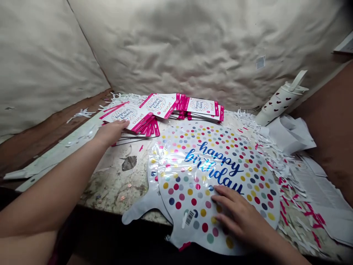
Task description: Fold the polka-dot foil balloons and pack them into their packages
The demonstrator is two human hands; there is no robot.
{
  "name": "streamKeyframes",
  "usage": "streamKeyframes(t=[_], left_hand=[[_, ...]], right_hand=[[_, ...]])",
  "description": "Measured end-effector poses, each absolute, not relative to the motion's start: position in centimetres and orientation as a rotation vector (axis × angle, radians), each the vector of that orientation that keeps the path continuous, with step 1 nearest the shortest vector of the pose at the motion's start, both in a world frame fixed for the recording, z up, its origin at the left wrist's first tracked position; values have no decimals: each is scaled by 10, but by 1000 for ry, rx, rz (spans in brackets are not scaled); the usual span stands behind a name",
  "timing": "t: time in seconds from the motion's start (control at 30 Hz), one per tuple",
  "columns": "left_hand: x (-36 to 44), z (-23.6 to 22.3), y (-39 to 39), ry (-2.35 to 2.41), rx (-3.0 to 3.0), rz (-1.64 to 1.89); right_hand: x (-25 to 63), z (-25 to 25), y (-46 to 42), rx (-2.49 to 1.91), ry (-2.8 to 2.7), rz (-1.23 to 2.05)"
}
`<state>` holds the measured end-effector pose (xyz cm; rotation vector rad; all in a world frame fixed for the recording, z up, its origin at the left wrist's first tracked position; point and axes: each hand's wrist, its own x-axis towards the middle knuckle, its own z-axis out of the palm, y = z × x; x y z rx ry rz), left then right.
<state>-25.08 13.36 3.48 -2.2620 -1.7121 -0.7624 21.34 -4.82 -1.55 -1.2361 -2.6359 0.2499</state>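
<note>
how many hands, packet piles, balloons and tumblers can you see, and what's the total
Hands: 2 (left hand, right hand)
Packet piles: 3 (left pile, middle pile, right pile)
Balloons: 2 visible (top balloon, lower balloon); more may be hidden
Tumblers: 1 (white tumbler)
Total: 8 visible

The balloon point(206, 176) looks like smooth, glossy plastic.
</note>
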Motion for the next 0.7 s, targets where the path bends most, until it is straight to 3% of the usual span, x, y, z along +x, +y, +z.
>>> streamKeyframes(t=[0.1,0.23,0.3,0.4,0.5,0.7], left_hand=[[-210,29,123,-1703,-2325,-734],[-108,29,48,-1462,-2742,-622],[-62,28,-1,-1098,-3311,-367],[-22,24,-48,-903,-3502,-111],[-15,18,-46,-1165,-3566,41],[-19,17,16,-2133,-3760,578]], right_hand=[[222,-9,-71,-1128,-2789,132],[218,-8,-91,-984,-2692,-5],[215,-11,-95,-1039,-2524,123],[211,-15,-97,-1158,-2298,378],[210,-14,-94,-1285,-2232,580],[207,12,-70,-1530,-2188,1146]])
